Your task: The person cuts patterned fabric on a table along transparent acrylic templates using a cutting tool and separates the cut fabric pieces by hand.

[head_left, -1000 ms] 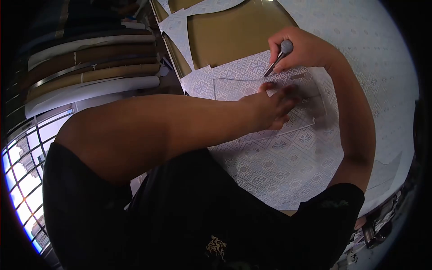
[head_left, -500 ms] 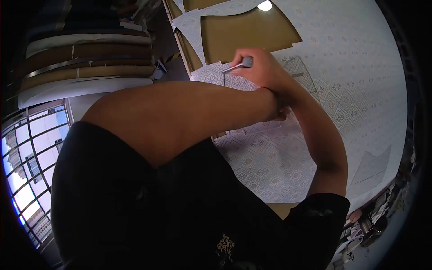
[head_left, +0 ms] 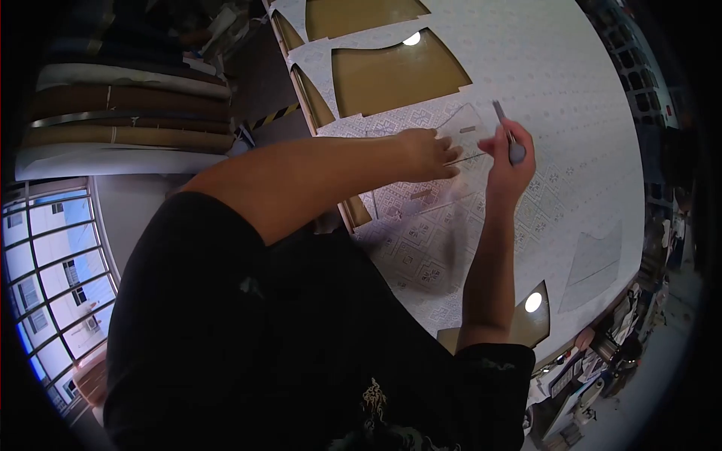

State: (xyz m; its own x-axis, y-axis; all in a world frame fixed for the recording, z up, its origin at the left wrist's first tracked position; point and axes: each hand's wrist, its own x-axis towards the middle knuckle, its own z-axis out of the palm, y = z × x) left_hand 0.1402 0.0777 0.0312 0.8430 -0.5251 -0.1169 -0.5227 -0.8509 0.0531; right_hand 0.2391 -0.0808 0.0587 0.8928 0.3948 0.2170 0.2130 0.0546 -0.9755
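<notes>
My left hand point(head_left: 434, 155) lies with spread fingers on a clear, thin-edged template point(head_left: 459, 119) over pale patterned fabric point(head_left: 429, 263). Two small brownish strips show on the template, one above the hand and one below it. To the right, my right hand point(head_left: 511, 167) is closed around a slim tool with a rounded grey end point(head_left: 517, 153). The tool's other end points up and away, seemingly raised off the fabric. A thin dark line runs between the two hands; what it is, I cannot make out.
Cut-out openings in the fabric show a brown tabletop point(head_left: 398, 79) beyond my hands. Another clear template point(head_left: 593, 270) lies to the right. Fabric rolls point(head_left: 131, 119) are stacked at the left, above a barred window point(head_left: 60, 278). Assorted items crowd the lower right.
My right hand has swung from above my left wrist to the right of my left hand, and its tool now points away. My left hand shows from beneath the right arm. The view has shifted.
</notes>
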